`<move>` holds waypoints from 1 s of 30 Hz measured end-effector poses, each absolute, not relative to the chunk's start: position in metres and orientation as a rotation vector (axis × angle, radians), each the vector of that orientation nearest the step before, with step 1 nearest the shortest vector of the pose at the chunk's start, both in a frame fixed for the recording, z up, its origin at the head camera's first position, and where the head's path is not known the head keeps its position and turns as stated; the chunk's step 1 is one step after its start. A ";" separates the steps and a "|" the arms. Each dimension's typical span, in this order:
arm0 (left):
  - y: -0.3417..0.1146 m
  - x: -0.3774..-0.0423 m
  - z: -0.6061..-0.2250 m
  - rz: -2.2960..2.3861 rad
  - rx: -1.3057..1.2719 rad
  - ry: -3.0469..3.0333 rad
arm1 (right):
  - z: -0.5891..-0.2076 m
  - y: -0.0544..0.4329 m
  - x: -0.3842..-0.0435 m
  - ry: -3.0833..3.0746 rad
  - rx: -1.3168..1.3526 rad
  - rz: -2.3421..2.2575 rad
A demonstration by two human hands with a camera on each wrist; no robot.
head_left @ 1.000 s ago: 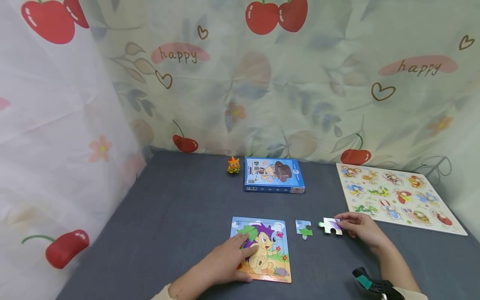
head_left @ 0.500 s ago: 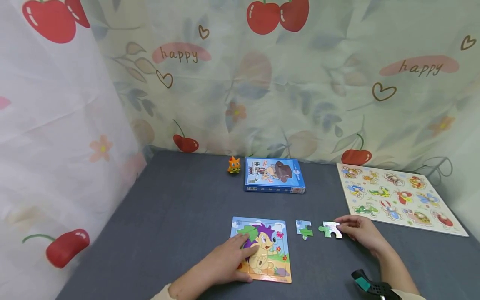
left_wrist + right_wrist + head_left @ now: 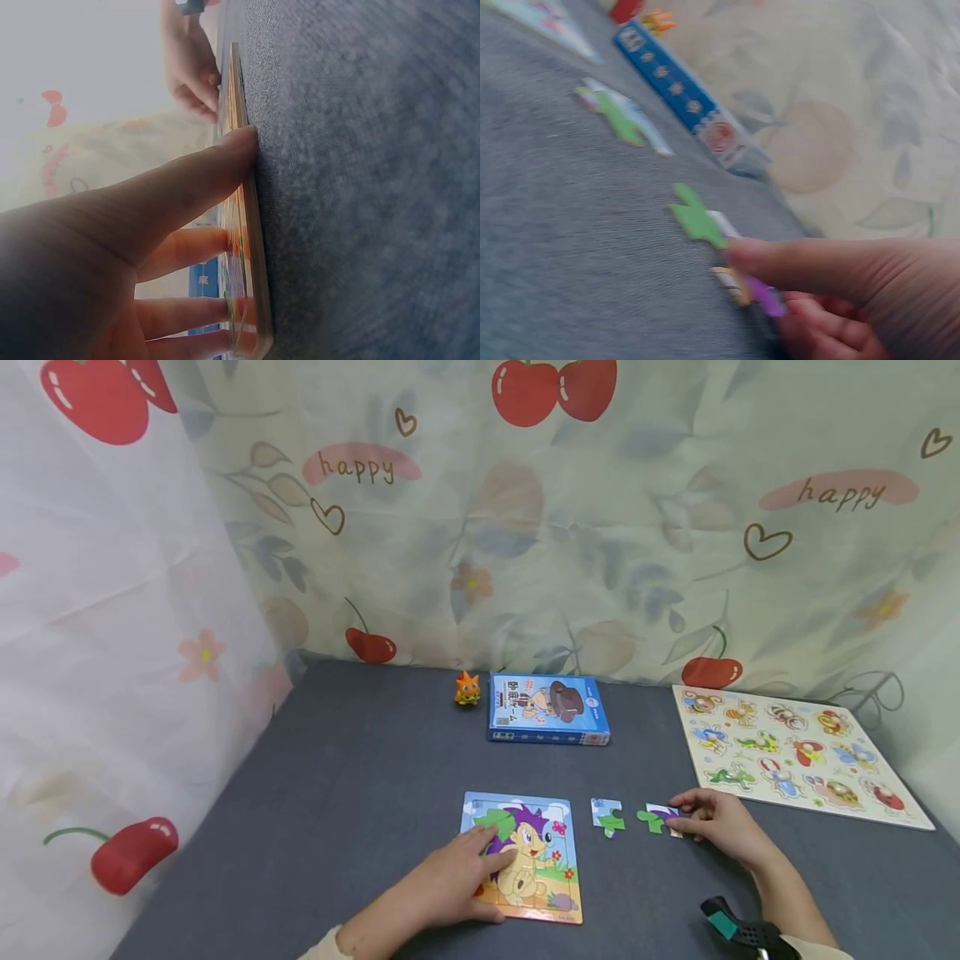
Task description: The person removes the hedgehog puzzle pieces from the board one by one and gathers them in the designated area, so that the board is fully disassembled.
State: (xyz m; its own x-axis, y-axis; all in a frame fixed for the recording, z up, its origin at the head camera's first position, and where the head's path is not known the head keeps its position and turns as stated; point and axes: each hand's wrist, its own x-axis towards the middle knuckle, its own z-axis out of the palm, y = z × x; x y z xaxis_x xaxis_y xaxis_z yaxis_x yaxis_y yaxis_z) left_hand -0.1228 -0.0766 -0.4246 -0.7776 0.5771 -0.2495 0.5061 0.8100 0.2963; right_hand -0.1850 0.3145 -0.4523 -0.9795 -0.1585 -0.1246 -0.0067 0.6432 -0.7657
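Note:
A square hedgehog jigsaw puzzle [image 3: 543, 877] lies on the dark table. My left hand [image 3: 457, 877] rests on its left part with fingers spread over the picture; in the left wrist view the thumb [image 3: 232, 150] touches the edge of the puzzle's board. To the right, my right hand [image 3: 716, 827] pinches a loose puzzle piece [image 3: 655, 818], green, purple and white, between thumb and fingers. The right wrist view shows the piece [image 3: 697, 221] tilted, its right end partly hidden by the thumb. Another loose piece [image 3: 606, 815], blue and green, lies between the puzzle and that hand.
A blue game box [image 3: 550, 710] stands at the back, with a small orange toy figure [image 3: 467, 688] on its left. At the right lies a white board with insect pictures [image 3: 802, 756], just beyond my right hand. A patterned cloth [image 3: 465, 527] hangs behind the table.
My right thumb has come further over the loose piece, and the piece has tilted, so its glare is gone and its purple and green show. The left hand has stayed in place.

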 end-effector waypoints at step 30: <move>-0.077 -0.120 -0.422 0.282 0.914 2.688 | -0.448 0.317 -0.183 2.734 -0.365 -1.156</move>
